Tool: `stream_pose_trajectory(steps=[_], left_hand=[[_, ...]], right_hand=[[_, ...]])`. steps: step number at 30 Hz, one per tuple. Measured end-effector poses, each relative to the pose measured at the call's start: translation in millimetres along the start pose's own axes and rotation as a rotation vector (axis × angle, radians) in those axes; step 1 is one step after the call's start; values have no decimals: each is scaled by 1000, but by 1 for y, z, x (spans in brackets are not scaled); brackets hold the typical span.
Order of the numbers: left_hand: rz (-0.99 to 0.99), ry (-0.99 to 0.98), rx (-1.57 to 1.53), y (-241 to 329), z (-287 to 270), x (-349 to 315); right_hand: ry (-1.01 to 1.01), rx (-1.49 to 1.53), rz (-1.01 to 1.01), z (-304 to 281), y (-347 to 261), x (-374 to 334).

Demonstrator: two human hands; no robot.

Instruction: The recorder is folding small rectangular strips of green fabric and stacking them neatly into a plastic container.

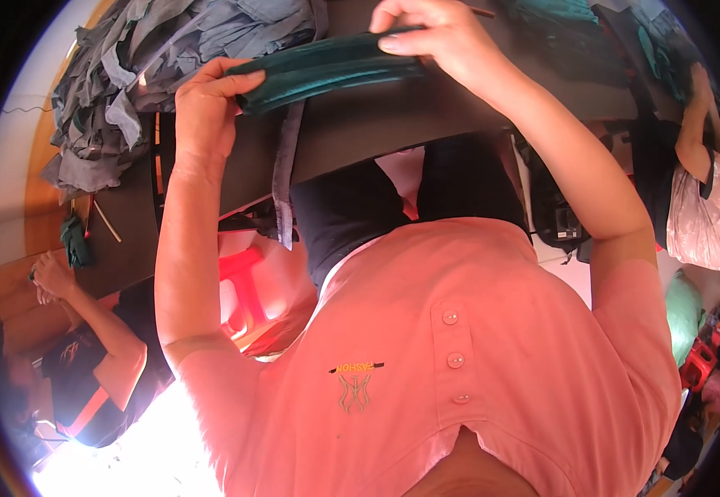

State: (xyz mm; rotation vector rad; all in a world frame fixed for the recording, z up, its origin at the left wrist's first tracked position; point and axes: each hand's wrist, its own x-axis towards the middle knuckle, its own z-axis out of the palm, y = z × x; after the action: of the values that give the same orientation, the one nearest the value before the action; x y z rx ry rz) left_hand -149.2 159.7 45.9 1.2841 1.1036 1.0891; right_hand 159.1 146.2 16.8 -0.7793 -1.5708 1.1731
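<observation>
A dark green folded strip of cloth point(327, 73) is stretched between my two hands above the dark tabletop point(360, 128). Its left end is pinched in my left hand point(211, 103), thumb on top and fingers curled behind. My right hand point(439, 41) is closed on the upper edge near the other end, thumb and fingers together. Lengthwise folds run along the strip. Beneath it, a narrow grey strip of cloth point(288, 178) hangs over the table's near edge.
Heaped grey cloth pieces point(186, 54) lie at the far left of the table. More green cloth point(555, 25) lies at the far right. A co-worker's hands point(53, 277) show at left, and another's arm point(695, 120) at right. A red stool point(244, 290) stands below the table.
</observation>
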Motion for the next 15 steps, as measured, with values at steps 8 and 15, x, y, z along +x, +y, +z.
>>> stream_pose_trajectory(steps=[8,15], left_hand=[[-79,352,214,-26,-38,34],[174,472,366,-52,-24,16]], right_hand=[[47,-595,170,47,-1,46],[164,-933,-203,49,15,39]])
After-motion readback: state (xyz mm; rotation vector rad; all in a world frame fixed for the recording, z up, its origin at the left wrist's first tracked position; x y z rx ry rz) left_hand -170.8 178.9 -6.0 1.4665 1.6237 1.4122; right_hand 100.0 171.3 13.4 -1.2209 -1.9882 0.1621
